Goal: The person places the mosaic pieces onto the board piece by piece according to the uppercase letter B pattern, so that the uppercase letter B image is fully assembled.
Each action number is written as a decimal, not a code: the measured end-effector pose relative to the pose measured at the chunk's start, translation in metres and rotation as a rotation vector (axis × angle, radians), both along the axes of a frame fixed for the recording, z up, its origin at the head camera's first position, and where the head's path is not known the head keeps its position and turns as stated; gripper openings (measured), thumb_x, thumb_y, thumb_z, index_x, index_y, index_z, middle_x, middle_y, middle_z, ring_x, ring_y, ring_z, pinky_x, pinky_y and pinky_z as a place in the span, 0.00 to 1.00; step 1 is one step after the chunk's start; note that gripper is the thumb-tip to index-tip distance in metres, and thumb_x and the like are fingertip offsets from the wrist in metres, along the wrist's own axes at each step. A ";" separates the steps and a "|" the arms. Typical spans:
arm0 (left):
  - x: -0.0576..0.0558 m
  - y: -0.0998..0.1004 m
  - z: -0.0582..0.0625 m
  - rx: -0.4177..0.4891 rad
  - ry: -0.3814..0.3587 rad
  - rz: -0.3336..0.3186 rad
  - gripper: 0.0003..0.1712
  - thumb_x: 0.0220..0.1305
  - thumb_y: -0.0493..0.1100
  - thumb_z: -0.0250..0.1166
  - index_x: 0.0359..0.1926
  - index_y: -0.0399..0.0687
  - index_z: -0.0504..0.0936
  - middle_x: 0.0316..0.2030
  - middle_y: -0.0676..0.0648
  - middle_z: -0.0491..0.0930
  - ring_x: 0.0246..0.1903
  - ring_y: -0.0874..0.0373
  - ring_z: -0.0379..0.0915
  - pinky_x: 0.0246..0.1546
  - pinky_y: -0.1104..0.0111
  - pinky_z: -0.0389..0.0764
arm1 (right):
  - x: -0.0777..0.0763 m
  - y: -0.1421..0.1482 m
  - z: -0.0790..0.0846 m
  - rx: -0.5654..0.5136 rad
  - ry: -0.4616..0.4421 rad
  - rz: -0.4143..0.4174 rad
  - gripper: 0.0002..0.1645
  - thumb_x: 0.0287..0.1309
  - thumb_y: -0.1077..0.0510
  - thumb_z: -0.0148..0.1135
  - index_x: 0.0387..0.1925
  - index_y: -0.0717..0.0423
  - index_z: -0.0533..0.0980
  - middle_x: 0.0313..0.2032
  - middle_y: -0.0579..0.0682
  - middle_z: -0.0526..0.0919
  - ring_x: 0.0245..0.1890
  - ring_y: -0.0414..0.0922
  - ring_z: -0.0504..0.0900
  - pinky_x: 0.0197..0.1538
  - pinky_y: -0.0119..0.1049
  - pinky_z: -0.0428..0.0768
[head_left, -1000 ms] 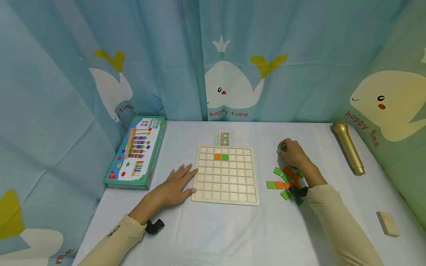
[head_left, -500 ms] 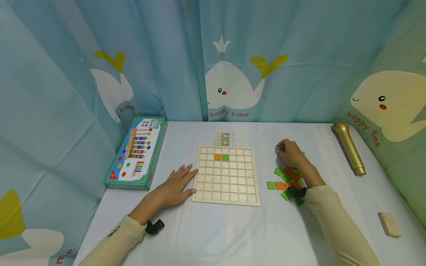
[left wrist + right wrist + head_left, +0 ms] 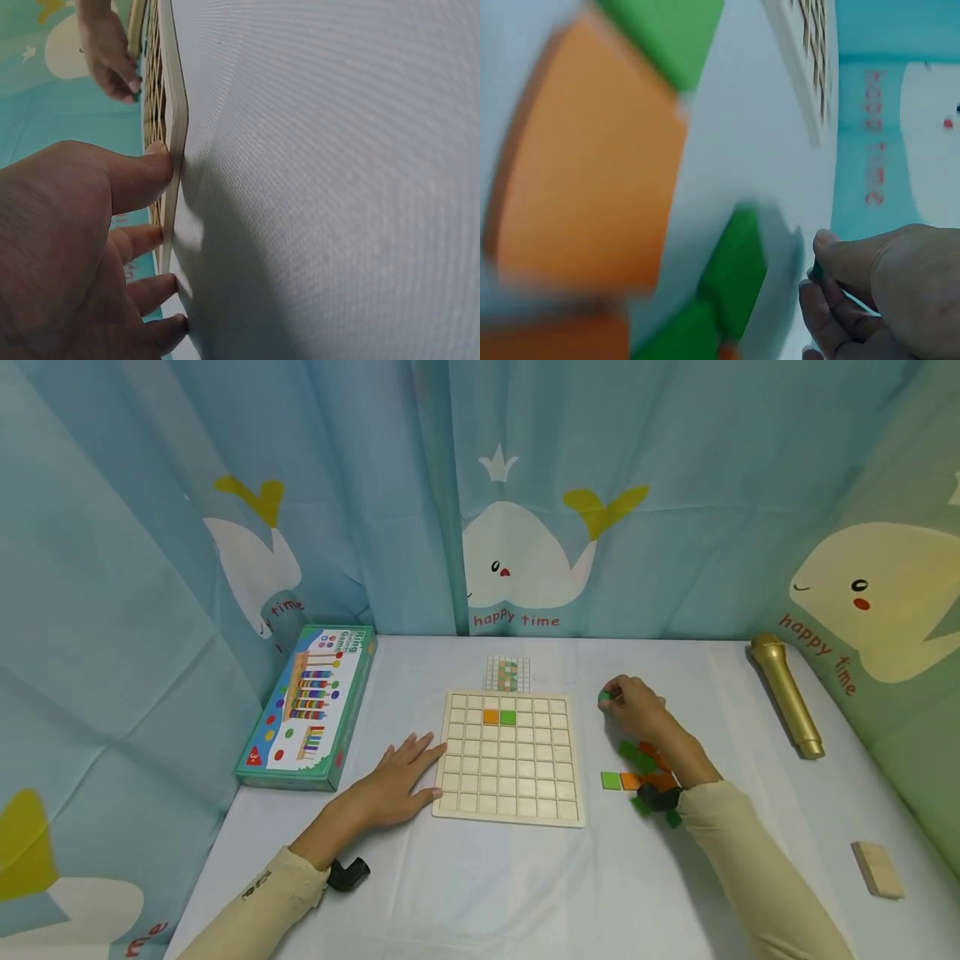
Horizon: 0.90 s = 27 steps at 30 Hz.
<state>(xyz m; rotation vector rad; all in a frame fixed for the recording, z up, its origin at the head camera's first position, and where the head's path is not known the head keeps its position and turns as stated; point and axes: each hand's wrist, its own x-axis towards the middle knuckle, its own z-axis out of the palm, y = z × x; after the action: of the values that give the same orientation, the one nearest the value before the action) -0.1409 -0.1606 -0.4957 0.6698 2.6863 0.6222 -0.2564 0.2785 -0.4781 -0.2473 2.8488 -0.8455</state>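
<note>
A wooden grid board (image 3: pixel 507 768) lies mid-table, with an orange tile (image 3: pixel 491 717) and a green tile (image 3: pixel 507 717) side by side in its second row. My left hand (image 3: pixel 395 781) rests at the board's left edge, fingers spread; in the left wrist view its thumb and fingertips touch the rim. To the right of the board, my right hand (image 3: pixel 636 706) pinches a small green tile (image 3: pixel 604 696) between thumb and fingers above the table. Below that hand lies a loose pile of orange tiles (image 3: pixel 592 165) and green tiles (image 3: pixel 735 270), partly hidden by the wrist.
A small printed pattern card (image 3: pixel 507 674) lies behind the board. On the left stands a boxed ring game (image 3: pixel 307 706). A gold microphone (image 3: pixel 786 693) lies at the far right, a wooden block (image 3: pixel 877 869) nearer the front. Whale-print curtains (image 3: pixel 405 502) surround the table.
My right hand has moved left toward the board, carrying the green tile. The left hand has stayed at the board's edge.
</note>
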 end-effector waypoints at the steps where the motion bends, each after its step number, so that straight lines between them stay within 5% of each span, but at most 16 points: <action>1: 0.000 0.000 0.000 0.002 0.001 -0.001 0.42 0.79 0.58 0.58 0.85 0.55 0.54 0.85 0.42 0.47 0.84 0.39 0.35 0.80 0.37 0.43 | 0.002 -0.006 0.001 -0.007 0.006 0.008 0.20 0.79 0.59 0.57 0.60 0.70 0.71 0.58 0.70 0.74 0.59 0.66 0.75 0.60 0.70 0.61; 8: 0.001 0.000 0.001 0.004 0.000 0.001 0.42 0.79 0.57 0.59 0.85 0.55 0.54 0.85 0.42 0.47 0.84 0.39 0.35 0.80 0.37 0.43 | 0.015 -0.056 0.006 -0.096 0.034 0.109 0.17 0.77 0.64 0.57 0.59 0.71 0.72 0.56 0.69 0.75 0.56 0.64 0.79 0.63 0.64 0.73; 16: 0.001 0.000 0.000 -0.002 0.002 -0.005 0.42 0.79 0.58 0.58 0.85 0.56 0.53 0.85 0.42 0.46 0.84 0.39 0.36 0.80 0.38 0.44 | 0.021 -0.089 0.000 -0.102 0.017 0.150 0.17 0.75 0.60 0.62 0.58 0.68 0.76 0.53 0.64 0.77 0.53 0.59 0.81 0.65 0.69 0.65; 27: 0.002 0.000 0.002 0.014 0.003 0.000 0.42 0.79 0.57 0.58 0.85 0.55 0.54 0.85 0.42 0.47 0.84 0.39 0.36 0.80 0.38 0.43 | 0.025 -0.116 -0.002 -0.027 0.086 0.191 0.15 0.72 0.60 0.66 0.55 0.65 0.79 0.49 0.59 0.81 0.51 0.56 0.80 0.55 0.61 0.69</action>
<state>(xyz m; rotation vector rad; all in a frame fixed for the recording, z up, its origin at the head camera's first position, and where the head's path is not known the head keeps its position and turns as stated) -0.1385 -0.1606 -0.4938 0.6745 2.6875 0.6405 -0.2312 0.1626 -0.4804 -0.5614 2.8341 -0.8543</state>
